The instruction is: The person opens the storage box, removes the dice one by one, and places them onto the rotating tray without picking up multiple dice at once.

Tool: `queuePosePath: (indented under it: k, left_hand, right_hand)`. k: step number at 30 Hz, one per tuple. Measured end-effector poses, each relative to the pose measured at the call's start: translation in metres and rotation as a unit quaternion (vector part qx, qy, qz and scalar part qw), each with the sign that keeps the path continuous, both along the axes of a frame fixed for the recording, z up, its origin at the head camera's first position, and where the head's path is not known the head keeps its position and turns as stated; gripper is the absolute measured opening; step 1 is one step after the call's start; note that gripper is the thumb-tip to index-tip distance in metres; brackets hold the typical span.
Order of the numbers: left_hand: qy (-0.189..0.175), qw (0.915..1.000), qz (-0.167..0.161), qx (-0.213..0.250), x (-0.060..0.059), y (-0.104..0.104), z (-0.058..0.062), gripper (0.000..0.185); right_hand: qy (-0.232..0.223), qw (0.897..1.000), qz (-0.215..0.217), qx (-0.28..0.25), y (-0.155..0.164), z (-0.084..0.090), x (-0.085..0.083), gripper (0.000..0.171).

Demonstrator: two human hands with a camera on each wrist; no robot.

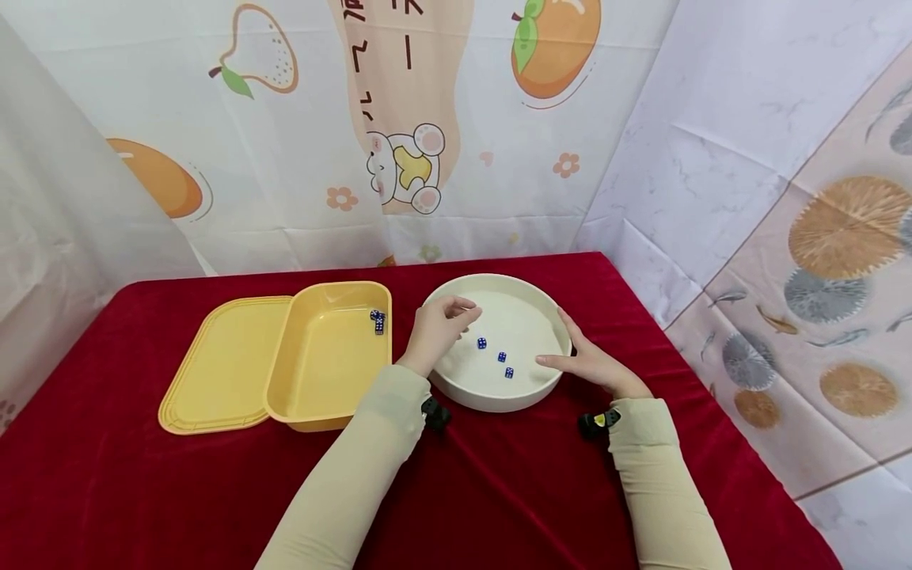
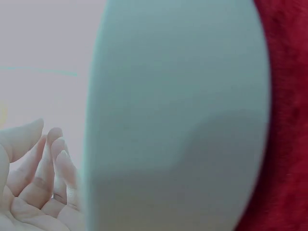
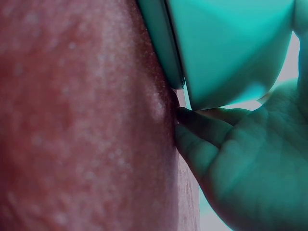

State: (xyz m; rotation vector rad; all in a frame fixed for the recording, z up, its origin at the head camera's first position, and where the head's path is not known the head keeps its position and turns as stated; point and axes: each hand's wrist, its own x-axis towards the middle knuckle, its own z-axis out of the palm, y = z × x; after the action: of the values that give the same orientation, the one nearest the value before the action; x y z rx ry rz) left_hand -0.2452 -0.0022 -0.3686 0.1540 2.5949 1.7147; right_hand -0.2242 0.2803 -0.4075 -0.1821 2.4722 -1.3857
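Both sleeves reach in over the red bench (image 1: 142,491). Left hand (image 1: 436,331) hovers over the white bowl (image 1: 456,392) near rim, fingers loosely curled, seemingly empty. Right hand (image 1: 591,364) rests open against the bowl's right side. Three blue dice (image 1: 501,357) lie inside; more dice (image 1: 378,321) sit in the yellow tray (image 1: 321,416), just beside. A nudge could tip the bowl; room lies mostly toward the bench's near edge.

dice (image 1: 501,357) faces too small
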Motion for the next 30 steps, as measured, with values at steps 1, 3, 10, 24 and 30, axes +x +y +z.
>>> queuePosePath:
  k: [1, 3, 10, 24, 30]
  left_hand:
    - [-0.002, 1.0, 0.0, 0.004, 0.0, -0.001, 0.002, 0.026]
    - [-0.005, 0.9999, 0.001, 0.015, 0.0, -0.002, 0.007, 0.026]
    - [-0.01, 0.9979, 0.007, 0.064, 0.0, -0.007, 0.024, 0.025]
    - [-0.025, 0.9942, 0.027, 0.101, -0.007, -0.021, 0.04, 0.027]
    - [-0.016, 0.9917, 0.043, 0.12, -0.01, -0.029, 0.045, 0.03]
  right_hand:
    - [0.001, 1.0, 0.0, 0.0, 0.0, 0.0, 0.0, 0.107]
    - [0.002, 1.0, 0.002, -0.001, 0.0, 0.001, 0.0, 0.106]
    - [0.001, 1.0, 0.0, 0.002, 0.001, -0.001, -0.001, 0.107]
    - [0.001, 1.0, 0.007, -0.007, 0.002, -0.001, -0.001, 0.108]
    - [0.002, 1.0, 0.006, -0.006, 0.002, -0.001, -0.001, 0.108]
